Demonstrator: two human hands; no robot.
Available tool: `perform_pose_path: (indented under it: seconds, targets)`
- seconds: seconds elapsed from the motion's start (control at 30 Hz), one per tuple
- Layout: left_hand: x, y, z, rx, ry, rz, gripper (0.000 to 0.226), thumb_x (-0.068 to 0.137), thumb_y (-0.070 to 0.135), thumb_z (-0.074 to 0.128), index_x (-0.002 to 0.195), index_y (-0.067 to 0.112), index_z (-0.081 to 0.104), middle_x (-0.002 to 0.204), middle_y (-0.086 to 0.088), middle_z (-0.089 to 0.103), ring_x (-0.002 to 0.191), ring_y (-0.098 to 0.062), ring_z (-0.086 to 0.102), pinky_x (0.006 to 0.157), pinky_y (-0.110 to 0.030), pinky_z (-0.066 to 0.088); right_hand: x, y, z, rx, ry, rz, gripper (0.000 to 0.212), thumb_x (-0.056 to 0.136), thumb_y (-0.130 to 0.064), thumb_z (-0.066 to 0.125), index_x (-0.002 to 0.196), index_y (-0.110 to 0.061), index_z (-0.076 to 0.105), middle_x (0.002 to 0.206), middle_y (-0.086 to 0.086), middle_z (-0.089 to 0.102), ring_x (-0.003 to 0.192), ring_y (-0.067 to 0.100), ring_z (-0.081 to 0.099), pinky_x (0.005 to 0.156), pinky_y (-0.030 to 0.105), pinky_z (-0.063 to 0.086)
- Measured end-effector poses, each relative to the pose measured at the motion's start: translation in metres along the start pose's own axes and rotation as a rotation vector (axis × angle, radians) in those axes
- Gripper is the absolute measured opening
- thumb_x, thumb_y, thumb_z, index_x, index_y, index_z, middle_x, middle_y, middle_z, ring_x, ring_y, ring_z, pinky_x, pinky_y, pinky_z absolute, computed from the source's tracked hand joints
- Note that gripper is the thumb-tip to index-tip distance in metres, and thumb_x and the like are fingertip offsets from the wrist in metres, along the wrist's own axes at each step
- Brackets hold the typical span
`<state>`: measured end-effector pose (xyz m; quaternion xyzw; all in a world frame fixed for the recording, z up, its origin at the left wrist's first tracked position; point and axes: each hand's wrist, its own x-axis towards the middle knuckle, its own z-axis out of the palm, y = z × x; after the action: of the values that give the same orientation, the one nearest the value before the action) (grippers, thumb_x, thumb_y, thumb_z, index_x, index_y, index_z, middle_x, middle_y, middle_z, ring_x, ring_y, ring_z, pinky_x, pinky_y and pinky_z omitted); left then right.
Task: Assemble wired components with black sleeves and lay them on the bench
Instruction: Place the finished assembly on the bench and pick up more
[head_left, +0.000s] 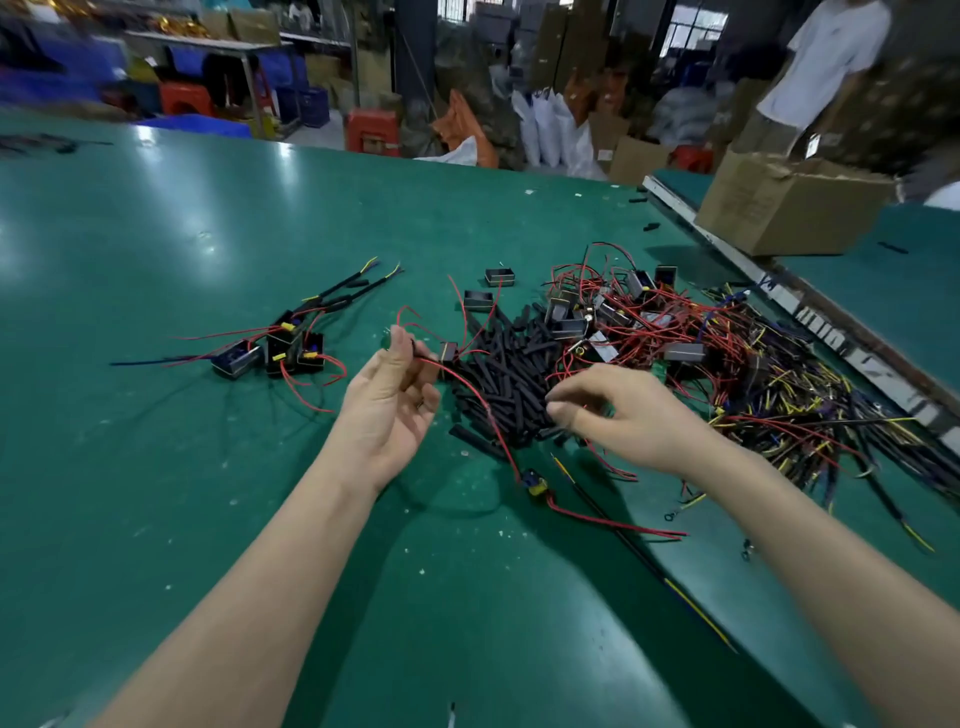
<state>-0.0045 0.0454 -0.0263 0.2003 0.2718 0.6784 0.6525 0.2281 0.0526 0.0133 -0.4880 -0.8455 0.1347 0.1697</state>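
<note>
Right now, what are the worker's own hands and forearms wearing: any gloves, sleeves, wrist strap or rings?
Nothing that shows. The left hand and right hand are bare, with no gloves. Both forearms are uncovered right to the frame's bottom edge, so no sleeve or cuff appears. No watch, wrist strap, band or cable is on either wrist, and no ring is visible.

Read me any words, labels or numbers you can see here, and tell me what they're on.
None can be read.
Cardboard box: faint print on its side, too blurred.
Bench edge rail: white markings, too blurred.
Red stool: pale label, too small.
</note>
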Motion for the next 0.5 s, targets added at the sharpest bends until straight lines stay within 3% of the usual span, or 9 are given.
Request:
perform_pose_path:
  seconds: [0.1,0.3,0.5]
  targets:
    - [0.003,-0.004,-0.002,0.084,-0.029,0.026,0.021,0.067,0.031,0.066,0.082,0.019,0.056,0.072,0.008,0.069,0.057,0.000,0.060,0.046,-0.011,0.041,0.038,0.011,0.004,-0.110,0.116,0.069,0.019,0.093,-0.026,0.056,0.101,-0.018,0.071,0.097,-0.002,0.063,0.100,0.019,0.057,0.084,0.032,0.046]
    - [0.007,-0.009,-0.006,0.090,-0.019,-0.001,0.026,0.073,0.016,0.063,0.098,0.011,0.063,0.078,0.003,0.072,0.064,-0.002,0.064,0.050,-0.010,0.045,0.104,0.040,0.005,-0.254,0.298,0.215,0.030,0.094,-0.021,0.047,0.112,-0.013,0.070,0.125,0.008,0.059,0.118,0.032,0.045,0.101,0.046,0.039]
    - [0.011,-0.005,-0.010,0.104,-0.032,-0.032,0.026,0.070,0.019,0.067,0.095,0.013,0.067,0.083,0.002,0.073,0.068,-0.003,0.066,0.056,-0.011,0.050,0.142,0.062,0.004,-0.603,-0.016,0.300,0.038,0.098,-0.028,0.037,0.128,-0.025,0.060,0.150,-0.008,0.036,0.132,0.028,0.023,0.103,0.044,0.022]
